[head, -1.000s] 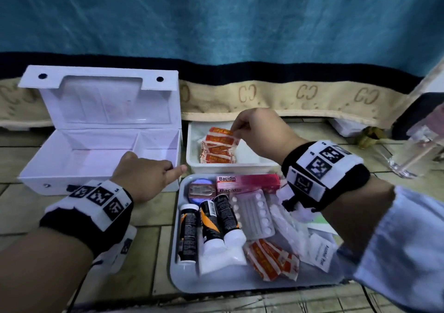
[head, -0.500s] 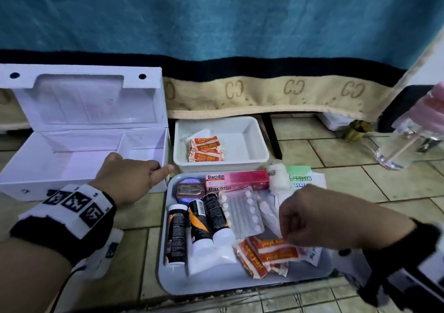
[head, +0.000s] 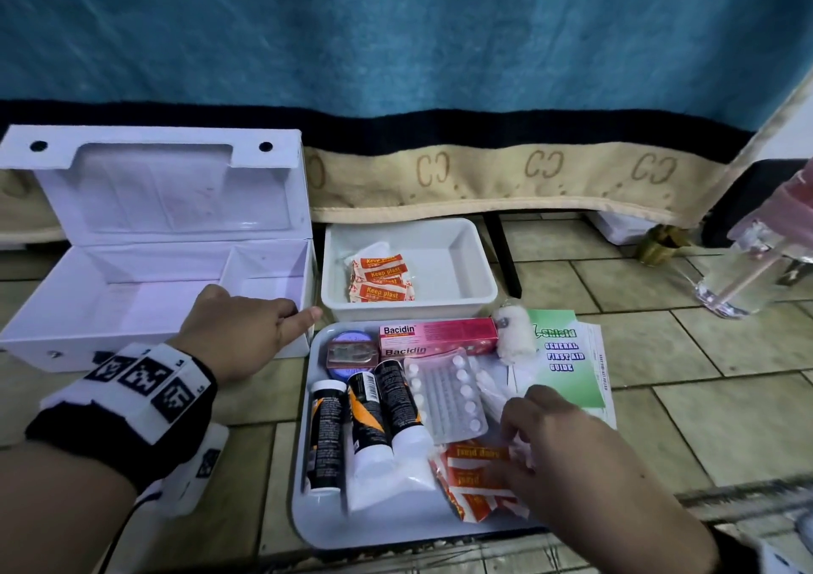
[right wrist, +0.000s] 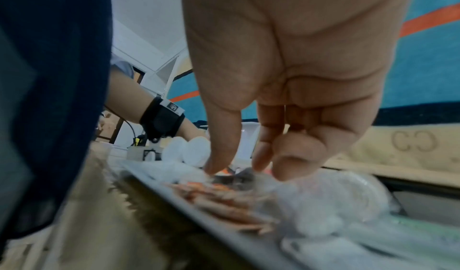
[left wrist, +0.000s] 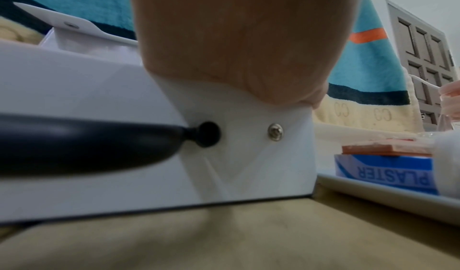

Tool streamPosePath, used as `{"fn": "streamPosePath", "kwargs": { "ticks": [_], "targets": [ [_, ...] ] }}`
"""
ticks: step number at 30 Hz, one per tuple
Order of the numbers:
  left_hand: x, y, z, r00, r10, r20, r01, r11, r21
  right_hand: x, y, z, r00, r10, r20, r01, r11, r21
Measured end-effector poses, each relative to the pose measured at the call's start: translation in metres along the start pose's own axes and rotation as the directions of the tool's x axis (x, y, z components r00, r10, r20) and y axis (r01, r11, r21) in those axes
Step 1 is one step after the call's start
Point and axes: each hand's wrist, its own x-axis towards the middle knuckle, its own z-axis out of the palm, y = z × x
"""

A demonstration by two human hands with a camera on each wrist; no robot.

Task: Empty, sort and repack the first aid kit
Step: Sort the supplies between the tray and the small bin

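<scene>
The white first aid box (head: 132, 305) (left wrist: 99, 89) stands open and empty at the left. My left hand (head: 246, 331) (left wrist: 236, 47) holds its front right wall, fingers curled over the rim and thumb pointing right. A grey tray (head: 334, 525) holds several tubes (head: 365, 419), a blister pack (head: 444, 397), a pink Bacidin box (head: 435, 336) and loose orange plaster packets (head: 475, 476) (right wrist: 224, 199). My right hand (head: 506, 454) (right wrist: 234, 170) hangs over those packets, thumb and fingers apart, tips touching them. More plaster packets (head: 380, 285) lie in the white tub (head: 409, 309) behind the tray.
A gauze roll (head: 512, 331) and a green first aid guide (head: 563, 353) lie at the tray's right edge. A clear bottle (head: 748, 265) stands at the far right on the tiled floor. A draped blue and beige cover (head: 484, 168) closes off the back.
My right hand left the white tub, where it set down plaster packets, and came back down to the packets at the tray's near right. The left hand stayed on the box.
</scene>
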Motion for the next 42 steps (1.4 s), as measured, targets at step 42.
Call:
{"fn": "streamPosePath", "kwargs": {
  "ticks": [42],
  "targets": [
    [-0.003, 0.000, -0.004, 1.000, 0.000, 0.000, 0.000, 0.997, -0.077, 0.191, -0.077, -0.055, 0.990, -0.137, 0.021, 0.136, 0.937, -0.321]
  ]
}}
